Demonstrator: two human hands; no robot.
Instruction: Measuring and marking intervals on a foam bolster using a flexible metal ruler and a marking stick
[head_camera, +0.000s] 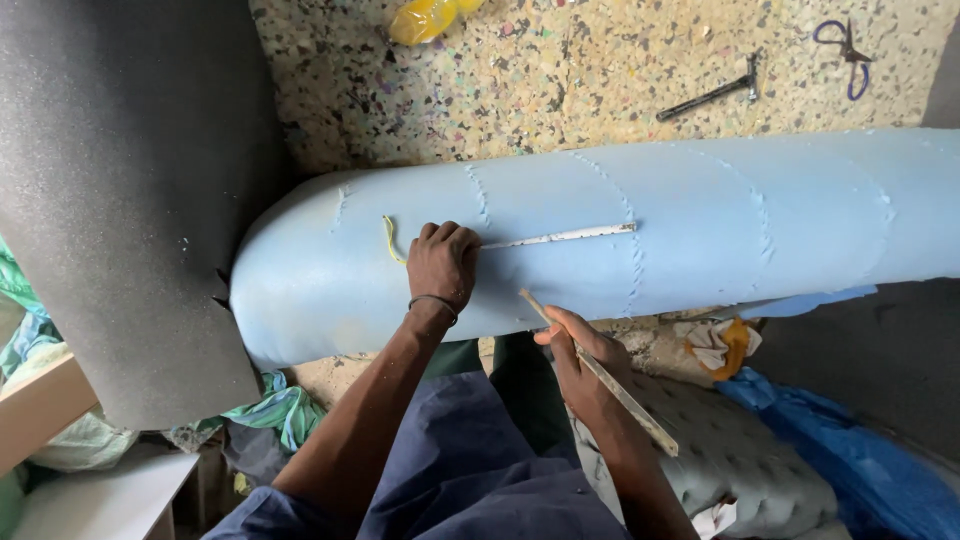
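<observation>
Foam fills most of what I see: one long light-blue foam roll (700, 225) lying across a speckled rebonded-foam desk (560, 90), one dark grey foam sheet (120, 190) curving down at the left, and one tufted grey cushion (740, 460) low at the right. I count two hands, one thin white strip (560, 238) on the roll, one flat wooden stick (600, 372), one short yellow string (391, 240), one hammer (712, 93), one pair of blue-handled scissors (848, 55), and one yellow plastic wrapper (425, 18) at the top edge. My left hand (442, 265) has its grip curled nearly closed, knuckles up, pressing onto the front face of the roll and pinching or holding down the near end of the white strip; I cannot tell which. The strip runs from those fingers out to the right along the roll. The yellow string lies just beside the left hand, on its left. My right hand (580, 365) has its grip closed around the wooden stick, which slants from near the roll's lower edge down to the right over the cushion. The roll lies directly under the left hand and just above the right. Hammer and scissors lie well apart from both hands, beyond the roll.
</observation>
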